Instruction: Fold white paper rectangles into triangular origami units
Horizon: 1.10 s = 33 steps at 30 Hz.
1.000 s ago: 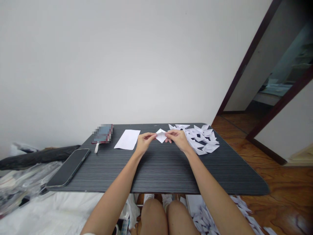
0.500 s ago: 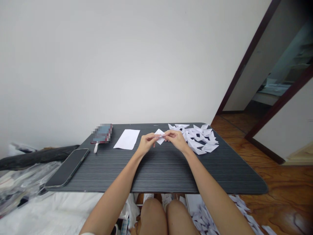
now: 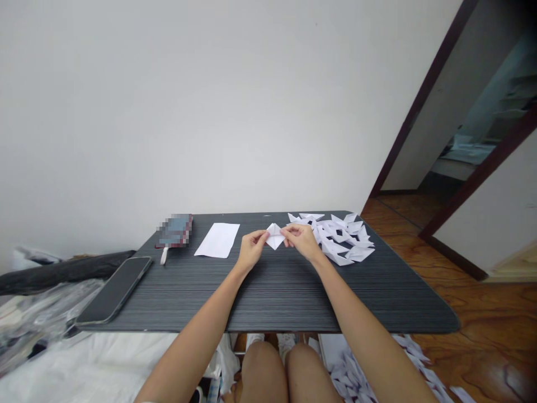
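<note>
A small white folded paper [image 3: 275, 237], diamond-shaped with creases across its middle, is held just above the dark table between my two hands. My left hand [image 3: 252, 248] pinches its left corner between thumb and fingers. On the opposite corner my right hand [image 3: 302, 239] has the same kind of pinch. Right beside my right hand lies a spread of white folded paper boats [image 3: 342, 238], several of them overlapping. Some white paper sheets [image 3: 217, 239], flat and unfolded, rest to the left of my left hand.
The dark ribbed table [image 3: 285, 296] stands against a white wall. On its left are a phone [image 3: 115, 291] and a blurred-out pouch-like item [image 3: 176, 230] with a white strap. More folded papers [image 3: 354, 372] are heaped below the table at right. Plastic-wrapped goods [image 3: 54, 313] fill the left side.
The folded paper has opened out flatter into a diamond, and my fingertips have moved slightly apart towards its side corners. The view has shifted very little.
</note>
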Tool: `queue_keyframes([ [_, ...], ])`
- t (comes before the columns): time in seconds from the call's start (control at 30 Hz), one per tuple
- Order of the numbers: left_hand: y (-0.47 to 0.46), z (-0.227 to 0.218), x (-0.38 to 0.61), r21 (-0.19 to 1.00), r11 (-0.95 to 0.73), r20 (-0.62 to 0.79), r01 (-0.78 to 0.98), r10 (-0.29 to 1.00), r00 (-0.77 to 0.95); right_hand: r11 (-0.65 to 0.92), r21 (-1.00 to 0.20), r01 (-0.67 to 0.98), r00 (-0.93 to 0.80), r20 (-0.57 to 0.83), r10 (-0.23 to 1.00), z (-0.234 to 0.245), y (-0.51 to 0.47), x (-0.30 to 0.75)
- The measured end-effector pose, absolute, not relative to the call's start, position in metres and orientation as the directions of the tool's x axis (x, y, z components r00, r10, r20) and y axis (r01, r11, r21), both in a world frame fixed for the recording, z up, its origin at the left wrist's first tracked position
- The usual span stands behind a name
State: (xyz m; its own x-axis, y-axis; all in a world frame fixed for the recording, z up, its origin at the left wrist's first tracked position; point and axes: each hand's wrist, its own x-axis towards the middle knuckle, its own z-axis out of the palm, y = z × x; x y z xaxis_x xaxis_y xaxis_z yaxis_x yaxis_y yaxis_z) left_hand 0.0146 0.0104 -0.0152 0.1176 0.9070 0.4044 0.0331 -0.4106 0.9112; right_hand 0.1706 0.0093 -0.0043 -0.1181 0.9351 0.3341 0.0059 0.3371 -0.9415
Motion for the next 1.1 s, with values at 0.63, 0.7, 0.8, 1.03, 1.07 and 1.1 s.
queue_keyframes([
  [0.63,0.005,-0.009,0.014,0.948,-0.301,0.318,-0.105,0.908,0.274,0.259,-0.963,-0.075,-0.084,0.264,0.961,-0.013,0.013,0.164],
  [0.7,0.006,-0.009,0.014,0.951,-0.284,0.307,-0.120,0.910,0.278,0.248,-0.960,-0.128,-0.107,0.262,0.959,-0.010,0.011,0.164],
  [0.8,0.006,-0.008,0.014,0.954,-0.268,0.295,-0.136,0.917,0.267,0.260,-0.952,-0.164,-0.136,0.283,0.950,-0.008,0.010,0.165],
  [1.03,0.007,-0.006,0.011,0.961,-0.241,0.268,-0.135,0.931,0.248,0.241,-0.970,-0.026,-0.332,0.235,0.913,-0.008,0.005,0.169],
  [1.07,0.007,-0.006,0.011,0.964,-0.229,0.257,-0.134,0.930,0.261,0.228,-0.973,-0.019,-0.352,0.220,0.910,-0.008,0.005,0.169],
  [1.1,0.008,-0.006,0.011,0.967,-0.218,0.248,-0.133,0.929,0.276,0.216,-0.976,-0.032,-0.352,0.213,0.911,-0.008,0.005,0.168],
])
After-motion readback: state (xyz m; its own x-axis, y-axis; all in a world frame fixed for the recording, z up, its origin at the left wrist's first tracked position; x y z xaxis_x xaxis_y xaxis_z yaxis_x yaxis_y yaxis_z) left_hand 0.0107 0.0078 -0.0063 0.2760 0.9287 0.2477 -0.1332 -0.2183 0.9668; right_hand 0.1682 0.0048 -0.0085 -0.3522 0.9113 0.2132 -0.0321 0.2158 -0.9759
